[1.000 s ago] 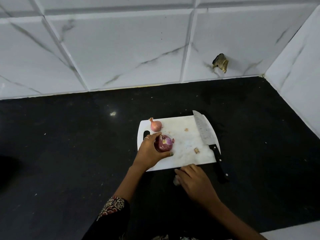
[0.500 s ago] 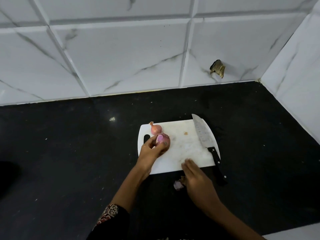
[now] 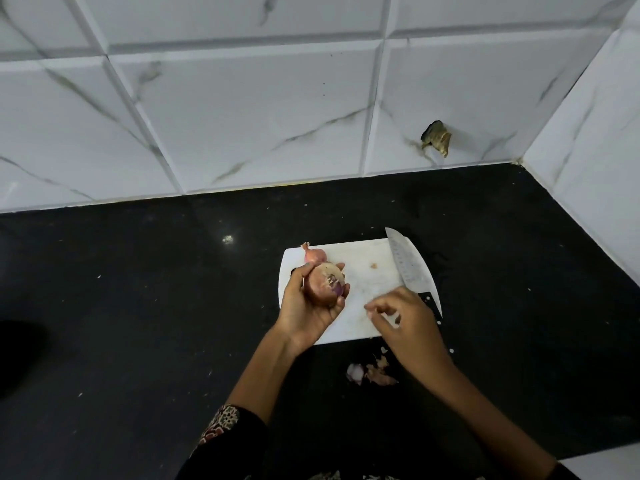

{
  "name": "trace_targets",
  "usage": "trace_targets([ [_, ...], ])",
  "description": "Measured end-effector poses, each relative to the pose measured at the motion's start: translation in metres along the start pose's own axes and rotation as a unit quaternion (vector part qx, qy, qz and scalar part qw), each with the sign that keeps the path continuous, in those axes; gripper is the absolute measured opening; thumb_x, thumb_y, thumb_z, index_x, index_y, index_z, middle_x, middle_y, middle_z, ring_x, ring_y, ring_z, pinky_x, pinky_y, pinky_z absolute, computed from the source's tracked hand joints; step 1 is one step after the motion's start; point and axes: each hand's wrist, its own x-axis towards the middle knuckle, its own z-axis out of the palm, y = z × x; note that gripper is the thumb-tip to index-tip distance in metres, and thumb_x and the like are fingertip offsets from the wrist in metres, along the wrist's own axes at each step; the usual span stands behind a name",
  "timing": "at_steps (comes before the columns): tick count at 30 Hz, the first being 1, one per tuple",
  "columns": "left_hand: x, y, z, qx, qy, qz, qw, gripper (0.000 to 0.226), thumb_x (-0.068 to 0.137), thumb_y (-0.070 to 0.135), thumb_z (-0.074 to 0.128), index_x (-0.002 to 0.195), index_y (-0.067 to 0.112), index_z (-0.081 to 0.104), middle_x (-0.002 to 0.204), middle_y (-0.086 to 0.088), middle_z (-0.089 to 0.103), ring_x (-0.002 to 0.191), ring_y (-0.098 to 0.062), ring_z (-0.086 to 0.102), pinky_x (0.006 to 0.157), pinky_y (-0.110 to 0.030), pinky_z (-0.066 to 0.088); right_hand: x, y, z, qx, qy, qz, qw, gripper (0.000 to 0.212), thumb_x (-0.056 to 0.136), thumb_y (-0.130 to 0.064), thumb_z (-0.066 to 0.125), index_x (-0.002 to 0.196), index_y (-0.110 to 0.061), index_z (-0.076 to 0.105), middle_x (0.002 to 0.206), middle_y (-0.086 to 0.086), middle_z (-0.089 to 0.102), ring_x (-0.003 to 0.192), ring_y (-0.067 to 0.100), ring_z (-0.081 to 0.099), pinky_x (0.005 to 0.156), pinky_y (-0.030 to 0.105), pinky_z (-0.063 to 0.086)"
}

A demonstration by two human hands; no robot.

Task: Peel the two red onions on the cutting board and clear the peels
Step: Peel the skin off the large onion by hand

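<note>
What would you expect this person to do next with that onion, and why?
Probably bring the right hand back to the onion and pull off more skin. The left hand holds it up, brown skin covers most of it, and the right hand holds nothing.

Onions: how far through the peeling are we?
Early. Some peels lie on the black counter near the cutting board. The left hand holds one onion, still largely skinned; the right hand hovers empty beside it. The small onion sits unpeeled on the board. Peels not yet cleared.
</note>
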Motion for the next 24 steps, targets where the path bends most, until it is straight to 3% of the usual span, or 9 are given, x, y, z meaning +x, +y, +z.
trace_targets([
  [5,-0.003,-0.001,0.005,0.083,0.028,0.010,0.996,0.045,0.093,0.045,0.047,0.103,0.003,0.061,0.086,-0.011,0.069,0.068,-0.018,0.066,0.048,-0.019,0.050,0.033,-0.035,-0.021,0.082,0.054,-0.042,0.994,0.010,0.086,-0.010,0.064,0.092,-0.010,0.072,0.085,-0.006,0.066,0.080,0.004,0.062,0.068,0.010,0.047],
  [9,-0.004,-0.003,0.010,0.145,0.033,0.039,0.988,0.045,0.095,0.049,0.044,0.101,0.008,0.062,0.087,-0.011,0.070,0.069,-0.015,0.068,0.052,-0.020,0.052,0.043,-0.043,-0.013,0.065,0.031,-0.052,0.996,0.013,0.085,-0.012,0.066,0.096,-0.009,0.073,0.089,0.000,0.068,0.081,0.006,0.062,0.068,0.010,0.048],
  [12,-0.004,-0.004,0.014,0.177,0.048,0.058,0.981,0.041,0.097,0.047,0.041,0.098,0.012,0.063,0.082,-0.006,0.070,0.064,-0.009,0.067,0.056,-0.021,0.053,0.041,-0.043,-0.003,0.048,0.036,-0.055,0.997,0.014,0.083,-0.013,0.068,0.095,-0.008,0.074,0.090,0.004,0.071,0.083,0.011,0.064,0.073,0.024,0.053],
  [15,-0.005,-0.004,0.016,0.197,0.063,0.074,0.976,0.038,0.099,0.045,0.039,0.098,0.014,0.062,0.076,-0.003,0.069,0.060,-0.007,0.066,0.060,-0.023,0.052,0.040,-0.043,0.001,0.023,0.055,-0.074,0.995,0.015,0.082,-0.011,0.070,0.095,-0.006,0.074,0.091,0.007,0.073,0.083,0.015,0.067,0.075,0.027,0.055],
  [24,-0.005,-0.004,0.018,0.254,0.062,0.113,0.959,0.028,0.099,0.033,0.039,0.088,0.019,0.061,0.074,0.000,0.069,0.062,-0.005,0.066,0.065,-0.026,0.049,0.042,-0.044,0.002,-0.006,0.054,-0.071,0.996,0.010,0.083,-0.011,0.068,0.088,-0.005,0.075,0.082,0.008,0.072,0.073,0.017,0.066,0.066,0.035,0.056],
])
